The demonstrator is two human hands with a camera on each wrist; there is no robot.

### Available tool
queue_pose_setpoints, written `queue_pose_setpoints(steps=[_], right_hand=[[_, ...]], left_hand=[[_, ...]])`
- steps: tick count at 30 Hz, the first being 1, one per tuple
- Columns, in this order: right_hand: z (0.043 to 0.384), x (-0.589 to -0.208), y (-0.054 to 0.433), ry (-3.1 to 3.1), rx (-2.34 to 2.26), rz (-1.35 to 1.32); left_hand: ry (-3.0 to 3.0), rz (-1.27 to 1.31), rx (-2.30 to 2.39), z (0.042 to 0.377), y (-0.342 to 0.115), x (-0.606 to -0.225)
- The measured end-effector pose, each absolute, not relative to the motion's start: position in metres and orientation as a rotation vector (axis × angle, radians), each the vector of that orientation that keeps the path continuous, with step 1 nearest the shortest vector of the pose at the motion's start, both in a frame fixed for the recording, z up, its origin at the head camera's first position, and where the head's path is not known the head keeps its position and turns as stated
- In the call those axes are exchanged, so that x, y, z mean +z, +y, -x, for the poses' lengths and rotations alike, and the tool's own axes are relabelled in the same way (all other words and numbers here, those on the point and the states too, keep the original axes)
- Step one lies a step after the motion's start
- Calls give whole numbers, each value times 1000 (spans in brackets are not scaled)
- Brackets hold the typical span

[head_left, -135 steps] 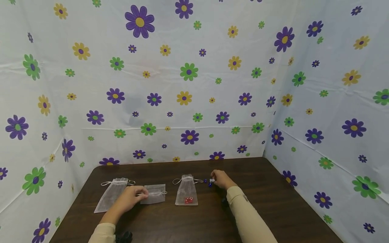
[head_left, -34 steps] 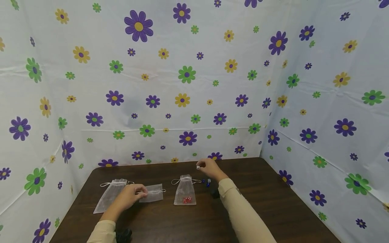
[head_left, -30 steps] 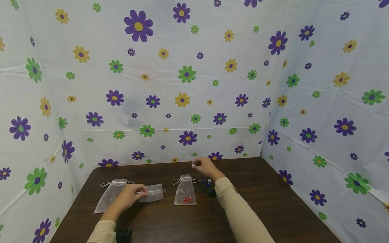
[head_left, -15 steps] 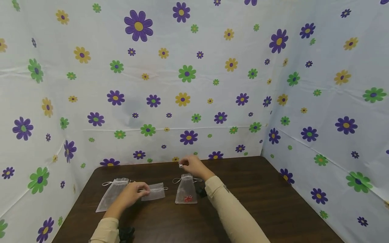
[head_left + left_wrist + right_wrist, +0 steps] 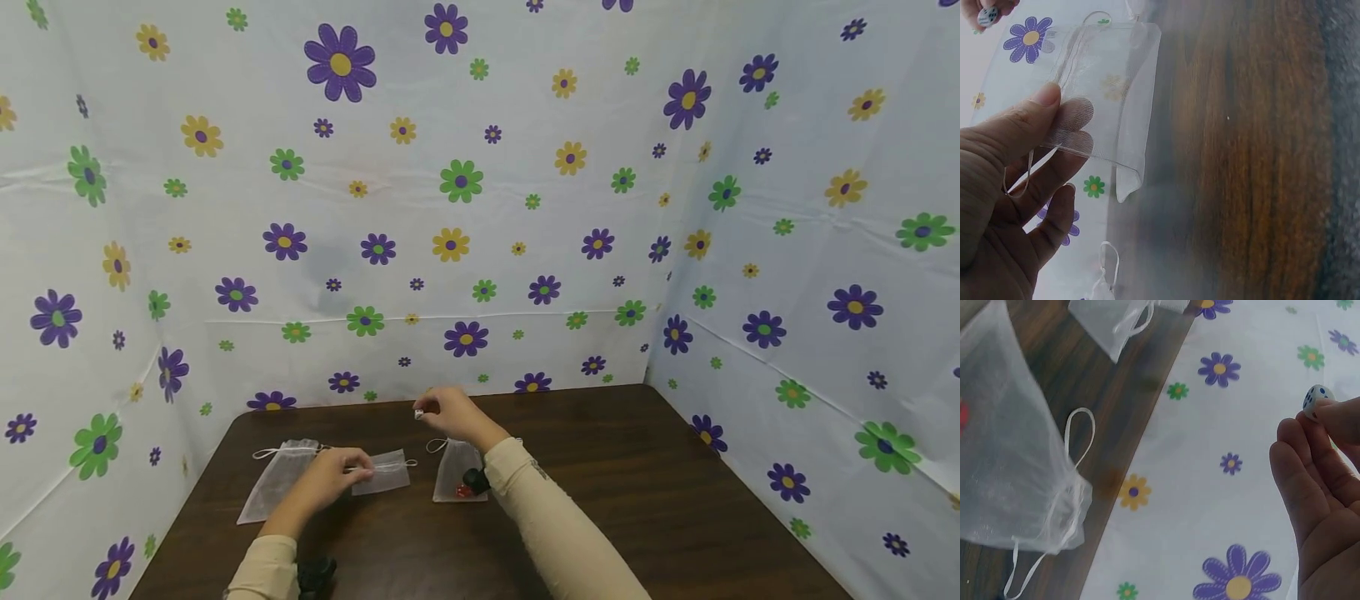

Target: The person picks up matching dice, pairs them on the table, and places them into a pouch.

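Note:
My left hand [image 5: 333, 482] pinches a small sheer white drawstring pouch [image 5: 388, 473] between thumb and fingers at its side edge, near the cord; the left wrist view shows the see-through mesh pouch [image 5: 1107, 81] held up. Between the thumb and fingertips of my right hand [image 5: 455, 418] is a white die [image 5: 1316, 400] with blue pips. This hand is raised beyond the middle pouch [image 5: 452, 467], just right of the left hand's pouch. Red dice [image 5: 463, 492] lie inside the middle pouch, partly covered by the right wrist's camera. The blue dice are hidden behind the right arm.
Another sheer pouch [image 5: 270, 483] lies flat at the left, partly behind the left forearm. The brown wooden table [image 5: 637, 500] ends at a white flowered cloth [image 5: 555, 167] hung behind and at both sides. A black camera [image 5: 315, 575] sits on the left wrist.
My right hand has lifted the white die from beside the blue dice and carried it left, past the middle pouch. The left hand keeps its pinch, shifting only slightly.

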State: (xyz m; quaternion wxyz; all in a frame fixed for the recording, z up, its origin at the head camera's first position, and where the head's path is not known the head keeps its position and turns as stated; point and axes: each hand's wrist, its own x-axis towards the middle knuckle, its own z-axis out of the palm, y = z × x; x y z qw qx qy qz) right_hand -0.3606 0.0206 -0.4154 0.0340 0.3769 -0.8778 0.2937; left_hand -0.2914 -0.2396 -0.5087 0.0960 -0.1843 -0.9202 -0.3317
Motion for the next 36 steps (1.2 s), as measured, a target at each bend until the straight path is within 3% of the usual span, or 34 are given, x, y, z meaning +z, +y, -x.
queue_pose_setpoints(steps=[15,36], right_hand=[[348,-422,-9,-2718,760,-1267],[348,-436,-2,-2748,781,-1213]], left_hand=[[-2683,606,-991,294,-238,-505],[-2687,555,-994,293,-239,-505]])
